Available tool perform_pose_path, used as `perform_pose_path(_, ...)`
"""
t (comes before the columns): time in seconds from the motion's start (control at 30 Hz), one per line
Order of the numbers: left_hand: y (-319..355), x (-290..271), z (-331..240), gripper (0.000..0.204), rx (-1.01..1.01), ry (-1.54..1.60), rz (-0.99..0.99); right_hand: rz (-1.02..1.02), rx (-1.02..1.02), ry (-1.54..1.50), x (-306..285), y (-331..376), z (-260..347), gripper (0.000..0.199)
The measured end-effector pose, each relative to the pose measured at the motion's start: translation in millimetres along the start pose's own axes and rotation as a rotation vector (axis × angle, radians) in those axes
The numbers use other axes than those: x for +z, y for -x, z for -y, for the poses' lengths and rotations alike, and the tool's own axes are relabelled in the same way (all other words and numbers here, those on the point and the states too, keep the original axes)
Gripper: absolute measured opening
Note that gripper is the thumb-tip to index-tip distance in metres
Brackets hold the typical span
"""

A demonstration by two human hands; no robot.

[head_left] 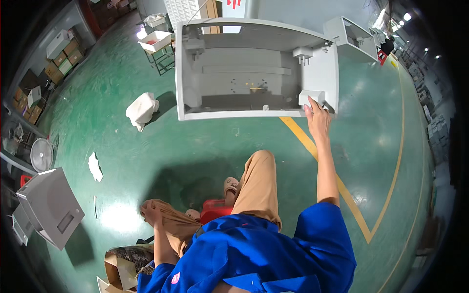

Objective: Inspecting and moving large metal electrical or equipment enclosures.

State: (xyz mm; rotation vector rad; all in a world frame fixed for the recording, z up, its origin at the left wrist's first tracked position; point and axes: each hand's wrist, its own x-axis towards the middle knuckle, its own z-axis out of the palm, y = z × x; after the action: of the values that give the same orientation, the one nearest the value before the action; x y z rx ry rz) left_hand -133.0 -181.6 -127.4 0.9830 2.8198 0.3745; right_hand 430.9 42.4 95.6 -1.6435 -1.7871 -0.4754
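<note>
A grey metal cabinet body [246,71] with an open front stands in front of me. My right hand [318,117] reaches to its lower right corner. The fingers are stretched out against a light grey block [309,96] inside that corner; the hand partly covers the block. A similar block [302,52] with prongs sits in the upper right corner. My left hand [150,213] lies over my left knee, fingers draped on the tan trousers, holding nothing I can see.
A white cloth-like bundle [142,110] and a white scrap [95,167] lie on the green floor. A grey box [53,207] stands at the left, an open carton [118,271] below it. Behind are a white tray [155,42] on a stand and another grey cabinet [349,39].
</note>
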Motion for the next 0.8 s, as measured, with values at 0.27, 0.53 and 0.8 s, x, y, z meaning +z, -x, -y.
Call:
perform_pose_path(0.27,0.0,-5.1,1.8,0.03,-0.02,-0.009,0.042,-0.525,0.23,-0.499,-22.5,-131.3,-64.8,0.036)
perform_pose_path(0.53,0.3,5.9,22.9,0.031,-0.003,-0.001,-0.02,0.002,0.446,-0.75,36.1,-230.9,-106.4,0.04)
perform_pose_path(0.8,5.7,1.7,22.9,0.03,0.022,-0.016,-0.109,-0.005,0.383,-0.953,70.5,-245.7,-146.6,0.025)
